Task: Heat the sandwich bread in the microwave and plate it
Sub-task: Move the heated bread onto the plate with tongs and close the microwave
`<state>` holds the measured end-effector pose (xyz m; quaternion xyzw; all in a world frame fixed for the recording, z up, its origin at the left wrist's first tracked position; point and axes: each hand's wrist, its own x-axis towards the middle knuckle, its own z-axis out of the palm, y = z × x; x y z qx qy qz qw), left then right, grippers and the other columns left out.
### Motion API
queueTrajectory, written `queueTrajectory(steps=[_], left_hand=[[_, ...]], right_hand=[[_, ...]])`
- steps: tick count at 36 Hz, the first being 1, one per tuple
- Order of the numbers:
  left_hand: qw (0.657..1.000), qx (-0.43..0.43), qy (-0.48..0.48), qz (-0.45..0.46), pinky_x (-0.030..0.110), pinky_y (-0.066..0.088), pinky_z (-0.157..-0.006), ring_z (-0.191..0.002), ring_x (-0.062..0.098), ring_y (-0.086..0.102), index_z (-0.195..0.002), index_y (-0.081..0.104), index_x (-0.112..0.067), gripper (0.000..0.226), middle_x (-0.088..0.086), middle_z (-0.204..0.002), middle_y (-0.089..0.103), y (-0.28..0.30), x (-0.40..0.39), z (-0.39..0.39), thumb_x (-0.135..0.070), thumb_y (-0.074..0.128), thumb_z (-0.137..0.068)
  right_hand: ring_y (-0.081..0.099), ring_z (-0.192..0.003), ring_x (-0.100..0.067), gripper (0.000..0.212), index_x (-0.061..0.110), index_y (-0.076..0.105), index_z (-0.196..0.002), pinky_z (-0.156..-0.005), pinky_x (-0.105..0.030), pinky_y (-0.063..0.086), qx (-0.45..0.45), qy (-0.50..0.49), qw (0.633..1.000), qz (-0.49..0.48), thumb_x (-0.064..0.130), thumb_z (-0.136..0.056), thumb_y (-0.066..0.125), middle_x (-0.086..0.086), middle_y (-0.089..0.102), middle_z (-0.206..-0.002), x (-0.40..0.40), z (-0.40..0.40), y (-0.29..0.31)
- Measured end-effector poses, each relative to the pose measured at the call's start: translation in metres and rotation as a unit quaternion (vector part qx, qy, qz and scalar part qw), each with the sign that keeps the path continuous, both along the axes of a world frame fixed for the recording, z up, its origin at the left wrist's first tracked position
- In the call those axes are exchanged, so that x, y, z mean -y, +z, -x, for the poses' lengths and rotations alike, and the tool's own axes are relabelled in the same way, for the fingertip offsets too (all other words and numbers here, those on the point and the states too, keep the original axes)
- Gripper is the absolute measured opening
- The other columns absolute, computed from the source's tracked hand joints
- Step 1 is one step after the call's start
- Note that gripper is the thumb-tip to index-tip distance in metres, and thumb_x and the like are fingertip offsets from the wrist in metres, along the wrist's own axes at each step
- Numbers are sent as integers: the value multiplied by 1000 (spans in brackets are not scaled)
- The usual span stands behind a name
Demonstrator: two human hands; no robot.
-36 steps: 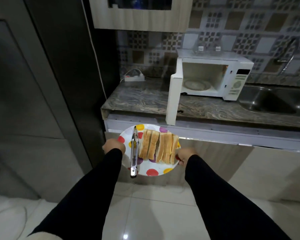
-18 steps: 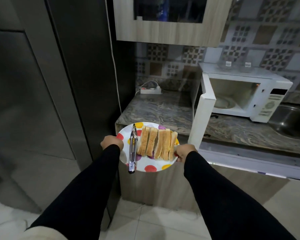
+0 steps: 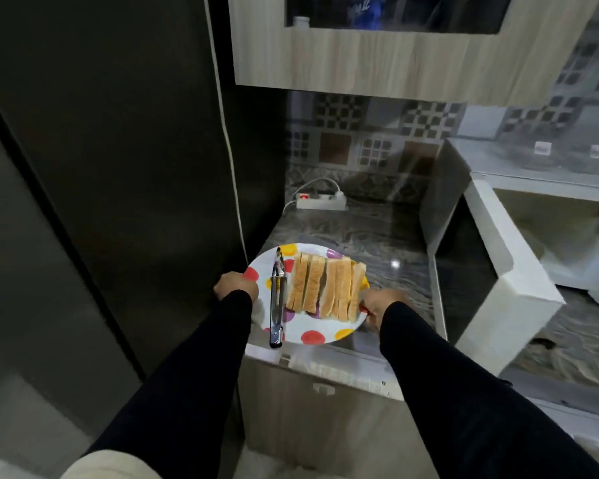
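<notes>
Over the counter's (image 3: 367, 236) near edge I hold the plate (image 3: 312, 335) level, my left hand (image 3: 235, 288) gripping its left rim and my right hand (image 3: 377, 305) gripping the right rim. On it the bread (image 3: 325, 288) stands in a row of slices, and tongs (image 3: 276, 299) lie just left of them. To my right the microwave (image 3: 533, 174) stands with its door (image 3: 505, 271) swung open. A power strip (image 3: 320, 201) sits by the wall.
</notes>
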<state>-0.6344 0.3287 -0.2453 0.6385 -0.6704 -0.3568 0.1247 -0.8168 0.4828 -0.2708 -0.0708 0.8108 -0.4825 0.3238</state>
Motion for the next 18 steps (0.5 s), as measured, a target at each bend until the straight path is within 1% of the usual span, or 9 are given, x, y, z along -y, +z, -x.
queueTrajectory(steps=[2,4,5,6,9,11,13,16,18], left_hand=[[1000,19,-11,-3,34,47,-96,-118,30,57,-125,59,1,38,17,-124,61,-5,19,12,-23,46,-99],[999,37,-22,-3,33,46,-95,-118,30,56,-125,59,1,39,17,-125,60,-10,37,26,-24,43,-100],[999,43,-30,-8,33,45,-95,-118,31,56,-125,58,1,41,18,-125,60,-12,44,32,-27,42,-100],[998,45,-37,-11,33,44,-95,-118,32,55,-125,58,2,42,19,-125,59,-15,52,39,-28,41,-101],[996,68,-65,-9,33,42,-97,-120,32,54,-125,59,3,41,19,-127,59,-23,73,61,-24,39,-101],[993,85,-86,-1,33,42,-98,-121,32,54,-125,59,1,40,18,-128,59,-28,82,72,-22,38,-101],[986,113,-119,11,33,42,-99,-121,31,54,-125,59,-1,38,17,-129,59,-33,89,81,-20,38,-100],[976,146,-159,27,33,42,-101,-123,30,54,-127,58,-5,36,14,-131,58,-37,97,94,-16,40,-98],[971,156,-180,34,34,42,-103,-126,29,52,-129,57,-6,37,13,-134,56,-39,103,104,-16,40,-98]], right_hand=[[54,-76,-24,27,15,49,-61,-76,-35,52,-14,-22,999,-18,2,-82,58,-7,53,-71,18,11,-9],[50,-63,-25,25,8,47,-54,-59,-31,45,-19,-63,997,-37,-4,-75,55,-11,46,-60,34,16,-16],[48,-58,-23,23,6,46,-54,-55,-29,42,-12,-73,996,-47,-5,-74,55,-12,43,-58,40,18,-18],[47,-59,-23,21,5,45,-56,-55,-29,40,-10,-79,995,-54,-3,-73,55,-12,42,-58,48,23,-23],[48,-71,-26,21,4,45,-57,-65,-31,40,-9,-90,993,-76,5,-74,58,-13,43,-59,60,33,-26],[53,-70,-26,25,2,48,-56,-65,-32,42,-12,-98,991,-94,5,-78,59,-13,47,-57,64,41,-27],[56,-69,-27,22,0,50,-57,-64,-33,46,-6,-101,989,-107,4,-77,59,-14,51,-58,68,48,-29],[66,-69,-28,9,-2,61,-72,-74,-37,57,9,-103,990,-92,7,-71,62,-17,65,-73,73,61,-37],[64,-67,-25,9,1,60,-80,-73,-34,56,10,-113,990,-78,7,-74,63,-13,64,-78,77,71,-44]])
